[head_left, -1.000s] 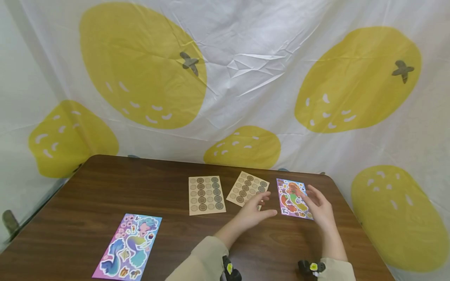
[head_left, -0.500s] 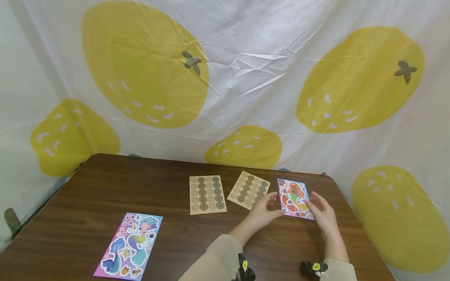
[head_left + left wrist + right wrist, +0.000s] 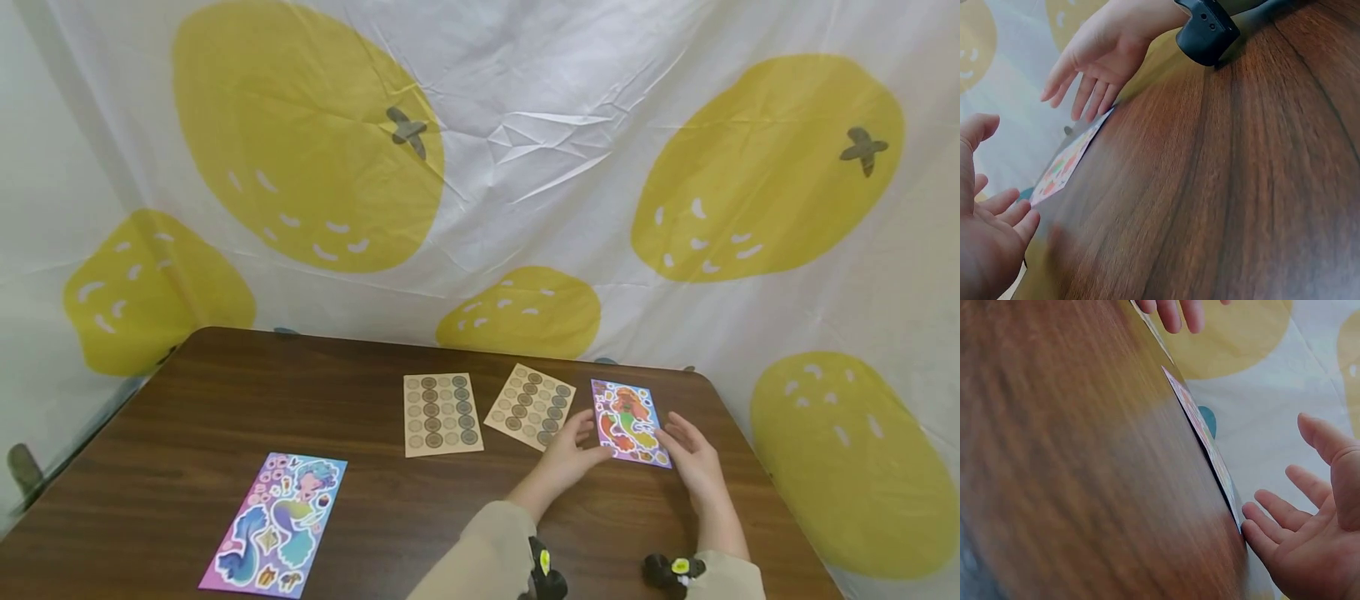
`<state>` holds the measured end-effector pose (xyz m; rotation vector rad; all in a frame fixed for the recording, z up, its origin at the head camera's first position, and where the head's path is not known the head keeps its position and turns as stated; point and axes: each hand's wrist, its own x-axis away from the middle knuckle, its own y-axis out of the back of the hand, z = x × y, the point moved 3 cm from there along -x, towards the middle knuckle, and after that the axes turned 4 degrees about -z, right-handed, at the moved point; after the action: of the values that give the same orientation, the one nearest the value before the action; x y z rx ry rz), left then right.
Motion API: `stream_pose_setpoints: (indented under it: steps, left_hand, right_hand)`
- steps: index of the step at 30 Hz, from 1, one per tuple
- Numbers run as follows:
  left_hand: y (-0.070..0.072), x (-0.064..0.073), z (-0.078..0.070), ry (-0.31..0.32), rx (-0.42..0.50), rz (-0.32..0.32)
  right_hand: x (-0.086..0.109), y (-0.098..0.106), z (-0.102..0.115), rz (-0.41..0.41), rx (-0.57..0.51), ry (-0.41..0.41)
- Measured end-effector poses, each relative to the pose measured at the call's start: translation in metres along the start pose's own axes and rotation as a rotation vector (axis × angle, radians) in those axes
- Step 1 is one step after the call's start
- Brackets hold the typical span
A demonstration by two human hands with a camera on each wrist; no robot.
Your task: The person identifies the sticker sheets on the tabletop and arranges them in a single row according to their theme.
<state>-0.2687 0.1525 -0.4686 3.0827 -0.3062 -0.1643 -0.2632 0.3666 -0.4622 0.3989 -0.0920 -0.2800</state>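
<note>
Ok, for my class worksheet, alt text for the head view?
A left hand and right hand flank an orange-haired mermaid sheet on a brown table. Left of it lie two beige sheets and, nearer, a blue-haired mermaid sheet.

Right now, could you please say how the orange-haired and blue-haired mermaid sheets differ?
The orange-haired sheet is between the left hand and right hand; the blue-haired sheet lies away from both. In the head view, the orange-haired sheet's top leans left, the blue-haired sheet's right. Both show purple and blue.
</note>
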Motion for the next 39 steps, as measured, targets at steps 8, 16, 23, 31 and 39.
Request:
stream_pose_setpoints:
  steps: [8,16,23,31,39]
  left_hand:
    - [-0.005,-0.002,0.002,0.041,0.031,-0.006]
    - [-0.006,-0.003,0.005,0.079,0.055,0.002]
    - [-0.007,-0.004,0.006,0.086,0.091,0.02]
    - [-0.01,-0.003,0.006,0.1,0.144,0.055]
    - [-0.012,-0.002,0.005,0.069,0.2,0.052]
  right_hand:
    - [0.001,0.001,-0.002,0.016,-0.016,-0.027]
    - [0.002,0.002,-0.002,0.06,-0.072,-0.054]
    - [0.002,0.003,0.0,0.116,-0.159,-0.031]
    - [0.003,-0.001,0.004,0.192,-0.196,-0.002]
    - [0.002,-0.003,0.004,0.221,-0.209,0.011]
